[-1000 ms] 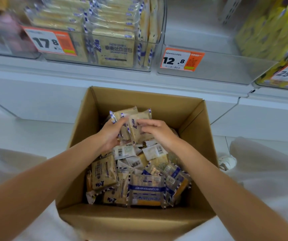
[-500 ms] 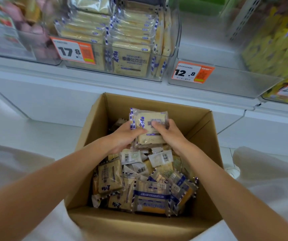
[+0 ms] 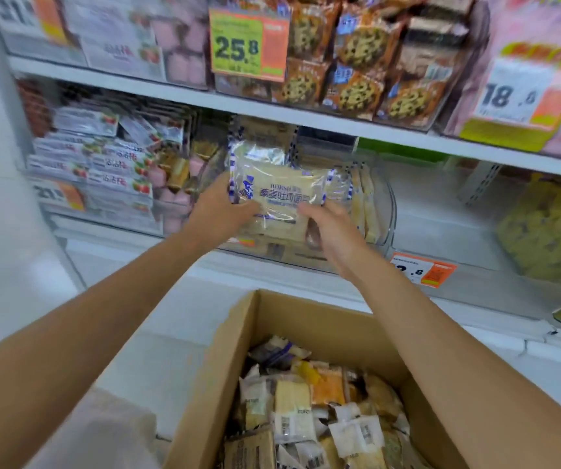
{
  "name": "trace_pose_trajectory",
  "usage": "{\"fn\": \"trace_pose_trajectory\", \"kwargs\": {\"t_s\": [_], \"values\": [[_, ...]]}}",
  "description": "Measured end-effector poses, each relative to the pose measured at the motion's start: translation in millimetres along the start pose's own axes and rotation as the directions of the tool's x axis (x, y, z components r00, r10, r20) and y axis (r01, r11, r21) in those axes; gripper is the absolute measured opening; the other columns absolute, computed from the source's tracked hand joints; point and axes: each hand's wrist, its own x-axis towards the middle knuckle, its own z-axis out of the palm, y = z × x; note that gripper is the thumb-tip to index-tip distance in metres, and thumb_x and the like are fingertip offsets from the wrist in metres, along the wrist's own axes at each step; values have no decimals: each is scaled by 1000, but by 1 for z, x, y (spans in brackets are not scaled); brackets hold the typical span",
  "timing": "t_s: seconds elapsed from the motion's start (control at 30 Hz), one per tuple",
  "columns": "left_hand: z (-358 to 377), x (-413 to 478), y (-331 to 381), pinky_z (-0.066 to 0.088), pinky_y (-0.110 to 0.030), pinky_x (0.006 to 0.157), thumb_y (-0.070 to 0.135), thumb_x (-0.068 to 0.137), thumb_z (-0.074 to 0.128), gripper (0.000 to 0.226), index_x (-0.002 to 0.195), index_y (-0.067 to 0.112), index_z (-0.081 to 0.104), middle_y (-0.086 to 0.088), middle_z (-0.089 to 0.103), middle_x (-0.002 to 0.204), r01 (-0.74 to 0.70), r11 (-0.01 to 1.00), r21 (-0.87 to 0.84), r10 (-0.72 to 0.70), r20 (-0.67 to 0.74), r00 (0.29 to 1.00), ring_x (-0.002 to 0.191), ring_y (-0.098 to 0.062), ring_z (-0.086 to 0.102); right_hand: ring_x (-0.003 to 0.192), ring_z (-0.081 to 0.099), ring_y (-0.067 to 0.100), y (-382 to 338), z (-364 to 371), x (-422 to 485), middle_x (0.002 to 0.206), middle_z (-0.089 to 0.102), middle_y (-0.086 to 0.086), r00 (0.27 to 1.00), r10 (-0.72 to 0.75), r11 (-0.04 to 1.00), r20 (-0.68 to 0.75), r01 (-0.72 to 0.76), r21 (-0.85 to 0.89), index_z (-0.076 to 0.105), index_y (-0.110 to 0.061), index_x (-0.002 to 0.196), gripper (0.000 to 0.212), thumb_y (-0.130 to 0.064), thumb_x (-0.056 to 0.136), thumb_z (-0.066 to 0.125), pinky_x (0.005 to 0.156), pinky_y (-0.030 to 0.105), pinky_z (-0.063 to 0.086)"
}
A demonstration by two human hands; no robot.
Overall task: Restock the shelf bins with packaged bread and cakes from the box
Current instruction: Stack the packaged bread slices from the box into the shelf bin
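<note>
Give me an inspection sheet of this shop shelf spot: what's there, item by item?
Surface: white shelf boards, stacked in tiers.
Job's things: bread packet held up before a clear bin of like packets; cardboard box below, holding many loose packets.
Clutter: nothing seen.
Hands: left hand grips the packet's left edge; right hand holds its lower right corner.
Cables: nothing seen.
Surroundings: cookie packs above, beside a 25.8 price tag; yellow packets right; strawberry-print packets left.
</note>
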Motion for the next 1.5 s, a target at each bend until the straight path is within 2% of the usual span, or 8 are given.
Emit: {"fn": "trace_pose_trajectory", "kwargs": {"t_s": [0.1,0.3,0.57,0.77,1.07,1.2,1.33,1.5], "values": [[-15,44,-7,41,-23,53,29,86,70,27,100,13,54,2,58,82,-36,999,4,36,-25,999,66,-11,51,90,64,15,-17,20,42,112,67,-1,997,-79,996,-23,78,-42,58,-16,125,59,-48,78,69,82,33,50],[-17,129,-17,43,-33,62,38,90,66,28,104,16,54,1,58,84,-88,975,203,88,5,996,70,-20,54,134,45,24,-30,36,123,146,47,3,992,-98,993,-79,92,-74,40,-14,145,63,-42,92,60,109,43,37],[-29,183,-31,31,-24,52,29,87,74,38,68,10,47,-2,41,62,-47,972,229,43,23,999,56,-16,39,84,57,16,-23,47,166,101,63,2,983,-127,985,-129,110,-134,53,-11,129,41,-30,94,63,68,27,43],[-32,180,-47,49,-50,93,40,77,81,75,134,10,43,-13,58,122,-151,890,430,134,70,988,113,-33,53,106,63,24,-4,44,160,115,67,10,969,-217,903,-116,154,-401,66,-10,110,48,-52,86,65,89,34,48],[-27,133,-31,46,-46,86,39,78,80,68,126,6,43,-19,51,119,-118,837,535,234,-154,960,112,-36,47,102,57,20,-11,37,125,111,62,6,939,-325,748,-109,185,-637,59,-11,114,39,-40,89,66,80,29,42],[-9,81,-18,46,-38,80,25,83,72,29,106,19,55,-4,59,98,-105,884,455,226,-220,949,97,-25,56,110,56,24,-2,21,80,121,56,8,917,-395,585,-63,198,-787,57,-15,129,43,-27,89,66,92,32,47],[37,4,-18,40,-27,61,17,81,71,13,79,21,59,11,51,64,-103,973,206,98,34,995,61,-7,51,86,57,15,26,-1,5,101,58,-3,870,-492,498,26,306,-811,66,-18,107,21,-13,88,60,76,34,50],[110,-88,-64,44,-20,75,30,83,76,19,96,20,66,1,69,98,97,965,243,-190,396,898,92,-14,63,94,58,18,120,-51,-76,108,55,-4,990,-72,453,119,139,-881,62,-23,114,24,-19,90,60,78,32,49]]}}
